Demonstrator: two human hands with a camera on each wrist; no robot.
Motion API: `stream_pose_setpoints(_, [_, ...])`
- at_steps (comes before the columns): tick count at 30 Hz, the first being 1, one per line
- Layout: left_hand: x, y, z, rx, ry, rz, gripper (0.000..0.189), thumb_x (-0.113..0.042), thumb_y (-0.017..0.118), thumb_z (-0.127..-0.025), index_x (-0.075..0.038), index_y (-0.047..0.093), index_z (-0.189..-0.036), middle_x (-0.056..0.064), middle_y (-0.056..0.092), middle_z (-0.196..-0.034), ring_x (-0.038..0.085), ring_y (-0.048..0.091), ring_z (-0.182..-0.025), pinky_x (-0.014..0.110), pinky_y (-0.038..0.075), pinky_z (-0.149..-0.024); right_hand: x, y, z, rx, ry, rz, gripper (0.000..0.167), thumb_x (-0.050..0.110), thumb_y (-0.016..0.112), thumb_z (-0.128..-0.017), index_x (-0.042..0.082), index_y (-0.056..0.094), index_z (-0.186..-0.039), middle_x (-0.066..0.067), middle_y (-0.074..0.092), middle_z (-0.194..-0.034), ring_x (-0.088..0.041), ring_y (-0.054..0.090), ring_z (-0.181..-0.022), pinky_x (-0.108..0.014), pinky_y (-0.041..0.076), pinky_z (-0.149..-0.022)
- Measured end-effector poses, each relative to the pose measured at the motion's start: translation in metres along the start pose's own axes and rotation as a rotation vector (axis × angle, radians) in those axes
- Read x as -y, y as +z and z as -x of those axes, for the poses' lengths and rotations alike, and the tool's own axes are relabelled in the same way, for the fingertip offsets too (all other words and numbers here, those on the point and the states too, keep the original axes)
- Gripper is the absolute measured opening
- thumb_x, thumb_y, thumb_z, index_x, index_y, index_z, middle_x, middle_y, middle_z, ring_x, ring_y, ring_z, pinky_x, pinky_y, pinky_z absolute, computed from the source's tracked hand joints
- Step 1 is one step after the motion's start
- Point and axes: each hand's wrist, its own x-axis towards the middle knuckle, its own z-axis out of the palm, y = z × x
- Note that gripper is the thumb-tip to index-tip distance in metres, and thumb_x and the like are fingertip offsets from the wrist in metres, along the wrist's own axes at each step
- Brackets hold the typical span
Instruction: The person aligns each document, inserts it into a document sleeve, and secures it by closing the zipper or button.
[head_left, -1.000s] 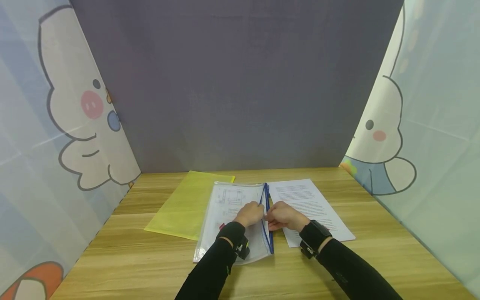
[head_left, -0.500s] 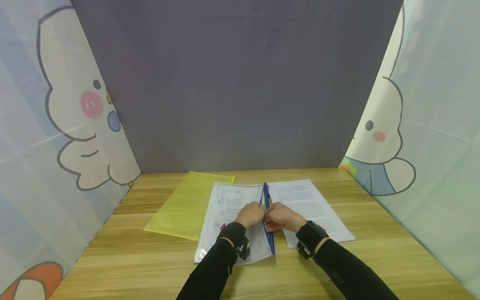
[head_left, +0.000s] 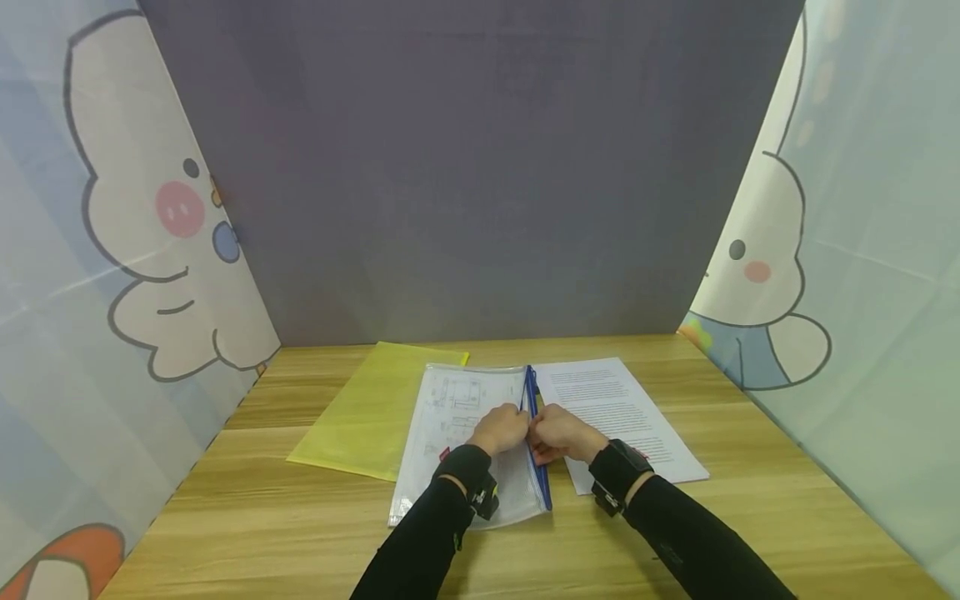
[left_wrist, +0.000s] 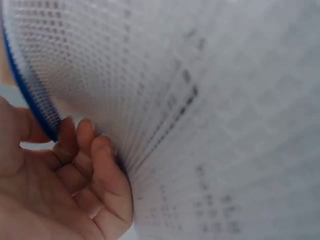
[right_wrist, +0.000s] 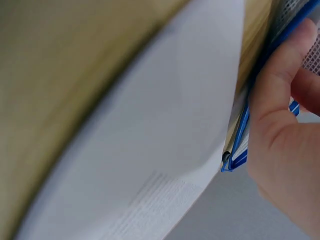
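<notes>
Zip folder (head_left: pixel 427 450) lies on the table (head_left: pixel 262 500), overlapping the yellow folder (head_left: pixel 367 408). The left hand (head_left: pixel 501 428) pinches its blue edge (head_left: pixel 543 487); the right hand (head_left: pixel 562 432), also pinching there, has moved closer in. The gap looks narrower, suggesting a less spread opening.

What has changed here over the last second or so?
The right hand shifted slightly left, and beside it the opening of the blue-edged clear plastic pouch now looks narrower. Nothing was visibly let go. The left hand, the flat translucent yellow plastic folder and the white printed paper stayed essentially as they were.
</notes>
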Motion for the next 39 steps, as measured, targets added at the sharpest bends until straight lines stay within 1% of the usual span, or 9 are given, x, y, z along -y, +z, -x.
stream_pose_setpoints(4, [-0.001, -0.002, 0.002, 0.022, 0.0, -0.006, 0.034, -0.028, 0.042, -0.103, -0.006, 0.058, -0.083, 0.004, 0.042, -0.068, 0.02, 0.042, -0.06, 0.032, 0.031, -0.054, 0.0, 0.0, 0.0, -0.005, 0.013, 0.045, 0.013, -0.01, 0.052, -0.085, 0.0, 0.06, -0.084, -0.01, 0.056, -0.074, -0.018, 0.058, -0.059, -0.028, 0.058, -0.054])
stream_pose_setpoints(8, [0.0, -0.013, 0.006, 0.032, 0.031, -0.03, 0.035, -0.025, 0.042, -0.106, 0.001, 0.063, -0.096, 0.007, 0.05, -0.077, 0.022, 0.049, -0.069, 0.035, 0.039, -0.063, 0.001, -0.001, -0.001, -0.006, 0.022, 0.087, 0.014, -0.01, 0.051, -0.088, -0.003, 0.061, -0.096, -0.014, 0.059, -0.081, -0.021, 0.061, -0.062, -0.03, 0.058, -0.056])
stream_pose_setpoints(13, [0.016, -0.033, 0.011, -0.034, 0.046, -0.242, 0.024, -0.019, 0.057, -0.098, 0.002, 0.066, -0.106, 0.011, 0.064, -0.092, 0.026, 0.059, -0.08, 0.044, 0.052, -0.075, 0.003, -0.001, -0.001, 0.007, 0.015, 0.118, 0.019, -0.013, 0.048, -0.087, -0.006, 0.059, -0.101, -0.017, 0.062, -0.084, -0.022, 0.063, -0.064, -0.03, 0.058, -0.056])
stream_pose_setpoints(16, [0.026, -0.046, 0.016, -0.053, 0.019, -0.398, 0.037, -0.03, 0.068, -0.094, -0.002, 0.065, -0.119, 0.017, 0.064, -0.114, 0.035, 0.06, -0.104, 0.054, 0.049, -0.093, 0.004, 0.0, -0.002, 0.016, 0.002, 0.119, 0.02, -0.014, 0.049, -0.086, -0.008, 0.06, -0.103, -0.018, 0.064, -0.084, -0.022, 0.064, -0.064, -0.031, 0.058, -0.056])
stream_pose_setpoints(19, [0.032, -0.06, 0.025, -0.008, -0.039, -0.49, 0.068, -0.051, 0.073, -0.089, -0.01, 0.057, -0.141, 0.021, 0.05, -0.141, 0.042, 0.043, -0.133, 0.066, 0.035, -0.107, 0.003, 0.002, -0.004, 0.038, -0.027, 0.125, 0.019, -0.015, 0.049, -0.086, -0.008, 0.061, -0.099, -0.018, 0.065, -0.083, -0.022, 0.064, -0.064, -0.031, 0.058, -0.056])
stream_pose_setpoints(22, [0.035, -0.069, 0.034, 0.052, -0.098, -0.512, 0.092, -0.067, 0.073, -0.082, -0.017, 0.045, -0.154, 0.022, 0.036, -0.157, 0.045, 0.028, -0.146, 0.072, 0.026, -0.11, 0.001, 0.005, -0.004, 0.064, -0.062, 0.148, 0.018, -0.014, 0.049, -0.086, -0.007, 0.063, -0.095, -0.016, 0.066, -0.081, -0.021, 0.064, -0.063, -0.03, 0.058, -0.055])
stream_pose_setpoints(26, [0.039, -0.073, 0.045, 0.102, -0.14, -0.532, 0.108, -0.077, 0.073, -0.073, -0.021, 0.038, -0.159, 0.021, 0.027, -0.163, 0.047, 0.02, -0.15, 0.074, 0.022, -0.112, 0.005, 0.009, -0.002, 0.061, -0.118, 0.261, 0.018, -0.012, 0.049, -0.085, -0.006, 0.064, -0.094, -0.014, 0.064, -0.075, -0.02, 0.064, -0.059, -0.031, 0.058, -0.052])
stream_pose_setpoints(32, [0.043, -0.072, 0.051, 0.102, -0.144, -0.564, 0.114, -0.078, 0.076, -0.069, -0.021, 0.036, -0.159, 0.02, 0.025, -0.165, 0.047, 0.019, -0.151, 0.073, 0.02, -0.113, 0.019, 0.011, 0.002, 0.05, -0.219, 0.522, 0.013, -0.008, 0.056, -0.086, -0.001, 0.064, -0.079, -0.01, 0.063, -0.066, -0.02, 0.067, -0.052, -0.032, 0.058, -0.049])
stream_pose_setpoints(39, [0.047, -0.07, 0.05, 0.113, -0.129, -0.566, 0.116, -0.078, 0.076, -0.069, -0.021, 0.034, -0.16, 0.02, 0.023, -0.166, 0.046, 0.018, -0.151, 0.073, 0.02, -0.113, 0.02, 0.004, -0.003, 0.048, -0.187, 0.566, 0.018, -0.009, 0.057, -0.088, 0.001, 0.063, -0.074, -0.009, 0.064, -0.064, -0.021, 0.067, -0.052, -0.032, 0.059, -0.05])
